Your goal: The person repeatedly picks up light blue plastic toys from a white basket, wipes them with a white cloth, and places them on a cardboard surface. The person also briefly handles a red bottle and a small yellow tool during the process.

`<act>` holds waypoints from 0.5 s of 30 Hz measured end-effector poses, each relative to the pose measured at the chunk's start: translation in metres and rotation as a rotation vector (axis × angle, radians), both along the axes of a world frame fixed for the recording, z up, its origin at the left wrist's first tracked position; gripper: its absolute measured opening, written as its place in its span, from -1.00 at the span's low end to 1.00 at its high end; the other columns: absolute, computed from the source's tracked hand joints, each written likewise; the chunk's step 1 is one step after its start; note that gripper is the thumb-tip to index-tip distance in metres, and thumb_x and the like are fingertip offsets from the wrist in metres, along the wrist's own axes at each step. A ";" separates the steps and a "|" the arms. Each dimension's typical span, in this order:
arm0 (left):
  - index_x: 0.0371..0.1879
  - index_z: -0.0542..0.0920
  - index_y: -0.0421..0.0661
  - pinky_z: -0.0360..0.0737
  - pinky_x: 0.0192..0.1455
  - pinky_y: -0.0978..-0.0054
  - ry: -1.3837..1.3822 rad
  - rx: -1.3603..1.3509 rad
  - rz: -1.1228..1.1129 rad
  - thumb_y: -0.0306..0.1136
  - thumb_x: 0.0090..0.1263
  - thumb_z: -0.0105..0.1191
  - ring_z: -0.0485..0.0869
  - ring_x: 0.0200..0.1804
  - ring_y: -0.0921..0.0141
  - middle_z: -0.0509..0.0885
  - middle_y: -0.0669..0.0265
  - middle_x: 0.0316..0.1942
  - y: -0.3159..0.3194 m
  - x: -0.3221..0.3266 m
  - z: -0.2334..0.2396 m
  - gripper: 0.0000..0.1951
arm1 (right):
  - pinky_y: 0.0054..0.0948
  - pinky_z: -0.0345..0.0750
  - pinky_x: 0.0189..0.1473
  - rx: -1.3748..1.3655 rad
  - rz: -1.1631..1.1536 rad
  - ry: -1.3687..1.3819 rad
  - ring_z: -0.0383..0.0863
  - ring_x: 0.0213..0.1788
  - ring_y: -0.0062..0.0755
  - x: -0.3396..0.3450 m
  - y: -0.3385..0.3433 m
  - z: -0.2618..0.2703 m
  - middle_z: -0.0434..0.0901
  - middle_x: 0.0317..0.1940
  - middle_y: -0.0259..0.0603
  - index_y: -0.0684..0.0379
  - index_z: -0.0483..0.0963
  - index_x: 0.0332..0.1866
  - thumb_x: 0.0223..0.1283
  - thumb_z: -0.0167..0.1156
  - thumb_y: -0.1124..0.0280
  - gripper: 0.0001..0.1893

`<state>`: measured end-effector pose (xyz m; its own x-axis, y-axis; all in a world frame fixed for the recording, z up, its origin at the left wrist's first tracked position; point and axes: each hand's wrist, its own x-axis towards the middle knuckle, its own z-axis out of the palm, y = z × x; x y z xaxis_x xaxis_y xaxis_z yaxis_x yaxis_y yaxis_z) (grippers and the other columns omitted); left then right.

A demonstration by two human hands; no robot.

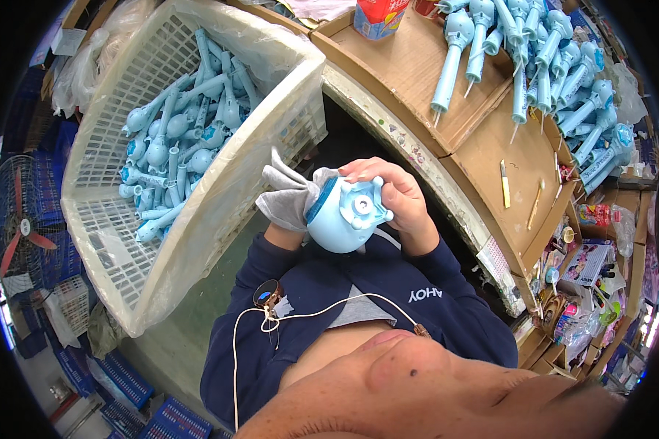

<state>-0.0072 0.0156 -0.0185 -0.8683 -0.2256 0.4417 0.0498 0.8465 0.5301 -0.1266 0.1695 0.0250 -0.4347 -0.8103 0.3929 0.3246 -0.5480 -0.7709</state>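
Both hands hold a light-blue plastic ball-shaped toy part (pixel 338 230) in front of my chest. A knobbed star-shaped collar with a small white ring at its centre faces the camera, and a darker blue band shows on the ball's left side. My right hand (pixel 401 192) is bare, its fingers curled over the top and right of the collar. Grey cloth (pixel 291 200) covers my left hand (pixel 299 214) at the ball's left side; I cannot tell whether it is a glove or a rag. The left fingers are hidden.
On the left a white plastic crate (pixel 197 230), lined with clear film, holds many light-blue toy wands (pixel 165 131). More wands (pixel 527 55) are piled at upper right. A cardboard tray (pixel 483 164) on the workbench holds a yellow-handled blade (pixel 505 184). A fan (pixel 24 228) stands far left.
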 end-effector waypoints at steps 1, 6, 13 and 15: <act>0.14 0.41 -0.08 0.40 0.15 0.29 -0.003 0.025 -0.009 -0.04 0.34 -0.02 0.44 0.12 0.25 0.50 0.20 0.00 0.000 0.001 -0.001 -0.51 | -0.27 0.28 0.27 0.012 -0.005 0.024 0.42 0.19 -0.21 -0.001 0.001 0.002 0.54 -0.03 -0.04 0.34 0.50 -0.02 0.35 0.02 0.16 -0.60; 0.16 0.40 -0.06 0.40 0.16 0.28 -0.026 0.120 -0.037 0.00 0.35 -0.06 0.45 0.12 0.24 0.50 0.20 0.02 0.003 0.008 -0.006 -0.50 | -0.30 0.30 0.23 0.049 -0.003 0.116 0.44 0.12 -0.23 -0.003 0.003 0.010 0.53 -0.07 -0.07 0.32 0.51 -0.07 0.35 -0.01 0.19 -0.63; 0.18 0.38 -0.04 0.41 0.17 0.26 -0.030 0.234 -0.067 0.05 0.37 -0.12 0.46 0.12 0.24 0.49 0.20 0.06 0.006 0.010 -0.012 -0.48 | -0.29 0.32 0.18 0.046 -0.088 0.130 0.43 0.07 -0.22 0.002 0.005 0.012 0.52 -0.09 -0.07 0.29 0.53 -0.18 0.34 -0.03 0.27 -0.71; 0.19 0.38 -0.03 0.42 0.17 0.25 -0.030 0.257 -0.067 0.07 0.38 -0.14 0.46 0.12 0.24 0.49 0.20 0.07 0.007 0.009 -0.011 -0.47 | -0.29 0.32 0.18 0.043 -0.110 0.153 0.44 0.06 -0.22 0.002 0.006 0.012 0.53 -0.10 -0.07 0.29 0.53 -0.19 0.33 -0.03 0.29 -0.72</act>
<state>0.0020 0.0221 -0.0297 -0.8967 -0.2688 0.3517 0.0823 0.6795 0.7291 -0.1246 0.1751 0.0368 -0.4599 -0.7783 0.4275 0.1418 -0.5396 -0.8299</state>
